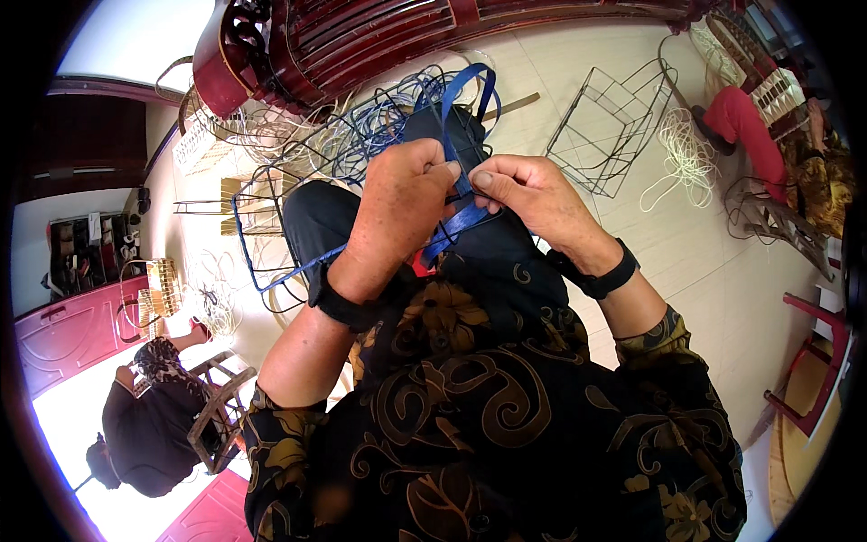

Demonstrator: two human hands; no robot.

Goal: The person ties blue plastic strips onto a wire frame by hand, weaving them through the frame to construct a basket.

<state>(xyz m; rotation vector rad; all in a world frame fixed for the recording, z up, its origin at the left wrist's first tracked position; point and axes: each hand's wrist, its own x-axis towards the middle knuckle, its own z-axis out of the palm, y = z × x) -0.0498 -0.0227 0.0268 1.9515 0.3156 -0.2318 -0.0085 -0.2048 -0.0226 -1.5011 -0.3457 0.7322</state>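
Note:
Over my lap, a flat blue plastic strap (461,219) runs between my two hands, and part of it arches up in a loop beyond them. My left hand (395,206) is closed, its thumb and fingers pinching the strap. Close beside it on the right, my right hand (540,200) pinches the strap between thumb and curled fingers. What lies inside the fingers is mostly hidden. A dark wire frame (238,230), partly wrapped in blue, rests across my left thigh. Past my left hand lies a tangled heap of blue strapping (361,149) on the floor.
A dark red wooden bench (361,45) stands at the far side. A bare wire basket frame (607,126) and a pale strap coil (684,155) lie to the right. Two people sit nearby: one at lower left (153,434), another in red trousers (750,135) at right.

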